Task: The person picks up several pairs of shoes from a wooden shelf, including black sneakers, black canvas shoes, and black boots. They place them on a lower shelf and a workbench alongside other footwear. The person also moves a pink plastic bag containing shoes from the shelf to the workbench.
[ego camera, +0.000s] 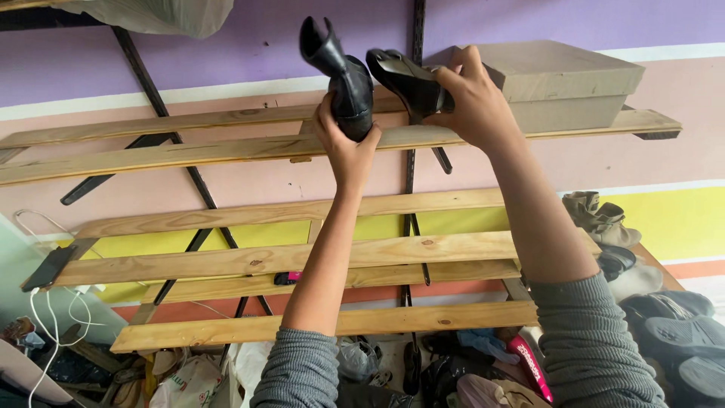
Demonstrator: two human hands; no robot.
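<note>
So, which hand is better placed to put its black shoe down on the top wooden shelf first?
Probably the right hand: its black shoe already lies low and flat over the top shelf, beside the cardboard box. The left hand holds its heeled boot upright from below, in front of the shelf edge.

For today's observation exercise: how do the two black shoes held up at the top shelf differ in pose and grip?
The left shoe stands nearly upright, heel end up, cupped from below by the left hand. The right shoe lies closer to level, pointing left, gripped from the side by the right hand. Both are black, glossy and raised at the top wooden shelf.
</note>
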